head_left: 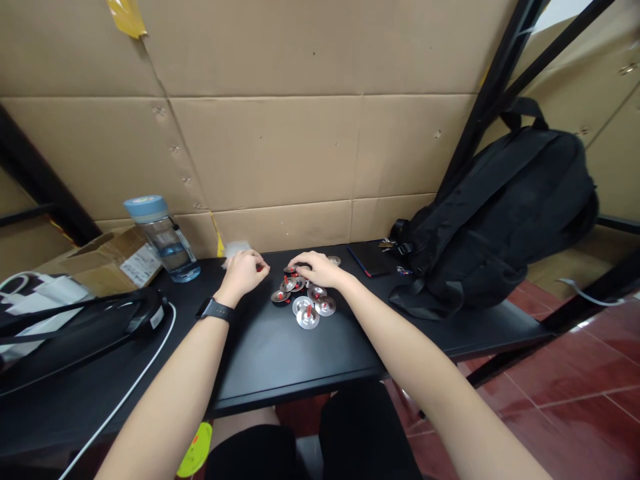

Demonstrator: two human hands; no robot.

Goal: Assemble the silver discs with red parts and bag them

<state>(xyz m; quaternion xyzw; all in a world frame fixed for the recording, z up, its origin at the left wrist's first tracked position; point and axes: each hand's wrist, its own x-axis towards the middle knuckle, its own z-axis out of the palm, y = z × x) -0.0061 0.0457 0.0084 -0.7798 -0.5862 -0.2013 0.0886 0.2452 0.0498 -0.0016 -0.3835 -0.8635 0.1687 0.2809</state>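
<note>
Several small shiny finger cymbals [309, 317] with red loops at their centres lie in a loose pile on the black table [270, 360]. My left hand [243, 272] is just left of the pile, fingers pinched together. A small red piece [259, 268] shows between its fingertips; the rest of it is hidden by the fingers. Over the back of the pile, my right hand [317, 268] is bent down, its fingertips closed at the edge of a cymbal [289, 270]. Another cymbal [334, 261] lies behind that hand, partly covered.
Behind my left hand is a clear plastic bag [236, 249]. A blue-lidded water bottle [167, 240], a cardboard box [117, 260] and a black case [100, 333] stand left. Right are a dark flat notebook [371, 259], keys [387, 245] and a black backpack [505, 213]. Cardboard [280, 147] walls the back.
</note>
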